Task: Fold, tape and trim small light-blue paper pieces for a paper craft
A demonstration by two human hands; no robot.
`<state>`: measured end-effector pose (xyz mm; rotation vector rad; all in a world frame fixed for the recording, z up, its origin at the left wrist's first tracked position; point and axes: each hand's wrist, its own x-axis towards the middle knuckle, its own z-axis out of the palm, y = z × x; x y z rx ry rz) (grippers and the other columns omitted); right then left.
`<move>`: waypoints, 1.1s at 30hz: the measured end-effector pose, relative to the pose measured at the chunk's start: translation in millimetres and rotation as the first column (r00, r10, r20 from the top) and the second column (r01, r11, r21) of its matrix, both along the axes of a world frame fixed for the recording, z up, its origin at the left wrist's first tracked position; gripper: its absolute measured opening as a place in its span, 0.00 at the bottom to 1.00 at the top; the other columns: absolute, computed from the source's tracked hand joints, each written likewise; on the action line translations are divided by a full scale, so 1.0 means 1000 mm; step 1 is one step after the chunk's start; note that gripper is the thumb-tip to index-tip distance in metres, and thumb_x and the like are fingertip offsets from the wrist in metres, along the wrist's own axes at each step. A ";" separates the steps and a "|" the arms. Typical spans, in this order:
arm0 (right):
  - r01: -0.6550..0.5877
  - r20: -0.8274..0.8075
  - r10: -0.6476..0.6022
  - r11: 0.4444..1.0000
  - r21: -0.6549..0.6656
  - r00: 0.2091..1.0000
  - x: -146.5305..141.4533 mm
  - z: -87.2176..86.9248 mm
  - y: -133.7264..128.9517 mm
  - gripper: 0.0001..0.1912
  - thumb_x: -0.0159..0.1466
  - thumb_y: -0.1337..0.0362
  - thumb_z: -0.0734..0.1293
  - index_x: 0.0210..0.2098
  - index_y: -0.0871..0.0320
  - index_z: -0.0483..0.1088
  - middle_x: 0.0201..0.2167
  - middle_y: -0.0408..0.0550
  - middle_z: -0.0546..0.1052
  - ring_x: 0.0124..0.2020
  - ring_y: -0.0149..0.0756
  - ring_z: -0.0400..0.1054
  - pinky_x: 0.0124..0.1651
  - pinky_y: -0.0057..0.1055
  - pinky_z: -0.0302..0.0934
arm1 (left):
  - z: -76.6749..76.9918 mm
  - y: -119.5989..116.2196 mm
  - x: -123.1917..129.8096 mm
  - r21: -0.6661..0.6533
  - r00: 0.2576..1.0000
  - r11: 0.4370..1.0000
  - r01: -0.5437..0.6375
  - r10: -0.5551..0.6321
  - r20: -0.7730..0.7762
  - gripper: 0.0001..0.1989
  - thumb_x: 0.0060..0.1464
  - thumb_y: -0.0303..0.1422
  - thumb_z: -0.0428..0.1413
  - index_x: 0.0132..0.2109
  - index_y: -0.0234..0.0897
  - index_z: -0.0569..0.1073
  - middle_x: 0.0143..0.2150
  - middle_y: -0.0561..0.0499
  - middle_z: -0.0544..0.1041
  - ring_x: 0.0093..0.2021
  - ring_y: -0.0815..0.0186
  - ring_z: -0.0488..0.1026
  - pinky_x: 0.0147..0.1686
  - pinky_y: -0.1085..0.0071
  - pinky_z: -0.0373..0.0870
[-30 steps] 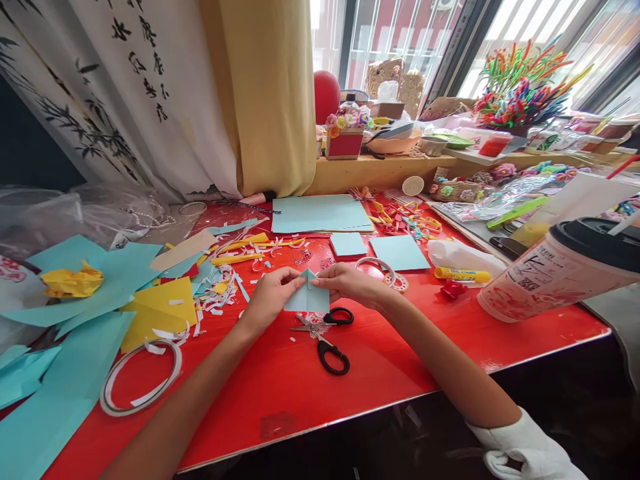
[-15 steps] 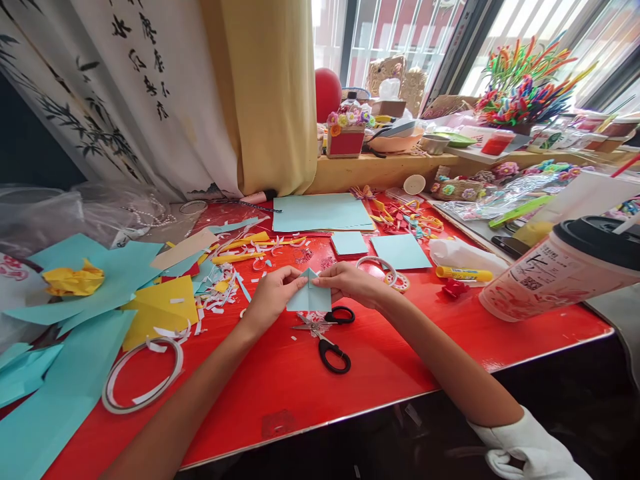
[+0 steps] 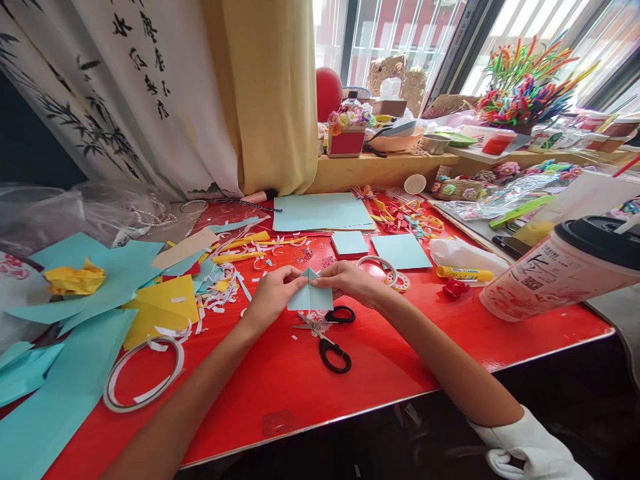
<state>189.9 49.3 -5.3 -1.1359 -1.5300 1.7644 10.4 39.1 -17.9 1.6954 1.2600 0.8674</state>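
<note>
A small light blue paper (image 3: 309, 299) with a crease down its middle and folded-in top corners is held between both hands above the red table (image 3: 400, 347). My left hand (image 3: 276, 291) pinches its upper left edge between thumb and fingers. On the upper right edge my right hand (image 3: 350, 280) is closed in a pinch, some of its fingertips hidden behind the paper. Black-handled scissors (image 3: 320, 332) lie with their blades apart just below the paper.
A stack of blue squares (image 3: 349, 243), a larger blue sheet (image 3: 401, 251) and tape rolls (image 3: 377, 268) lie beyond the hands. At left are a big tape ring (image 3: 111, 385), yellow paper (image 3: 165, 310) and scraps. A large cup (image 3: 555, 273) and yellow glue stick (image 3: 464, 273) stand or lie right.
</note>
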 end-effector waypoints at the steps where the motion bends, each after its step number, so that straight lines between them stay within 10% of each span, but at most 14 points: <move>1: -0.003 0.000 0.003 1.000 0.003 1.000 0.000 0.000 0.000 0.16 0.48 0.56 0.71 0.25 0.66 0.72 0.22 0.46 0.71 0.24 0.28 0.66 0.28 0.26 0.61 | 0.001 0.000 0.000 -0.013 1.000 1.000 -0.002 0.003 0.010 0.14 0.49 0.42 0.51 0.33 0.35 0.71 0.29 0.52 0.69 0.28 0.69 0.62 0.25 0.75 0.57; 28: -0.375 0.054 0.371 0.922 0.097 0.927 0.004 0.014 -0.009 0.08 0.55 0.62 0.66 0.31 0.62 0.68 0.25 0.41 0.68 0.27 0.25 0.60 0.32 0.24 0.55 | 0.009 -0.004 0.000 -0.130 0.973 0.991 -0.012 0.041 0.226 0.14 0.43 0.42 0.57 0.25 0.33 0.72 0.23 0.54 0.68 0.25 0.72 0.61 0.24 0.75 0.55; 33: -0.169 0.082 0.161 0.979 0.115 0.984 0.001 0.011 -0.007 0.11 0.54 0.59 0.66 0.27 0.63 0.67 0.24 0.42 0.67 0.27 0.26 0.61 0.32 0.25 0.57 | 0.008 0.000 -0.004 -0.065 0.965 0.996 -0.056 0.071 0.252 0.15 0.45 0.43 0.56 0.29 0.33 0.71 0.26 0.53 0.69 0.26 0.71 0.61 0.25 0.75 0.56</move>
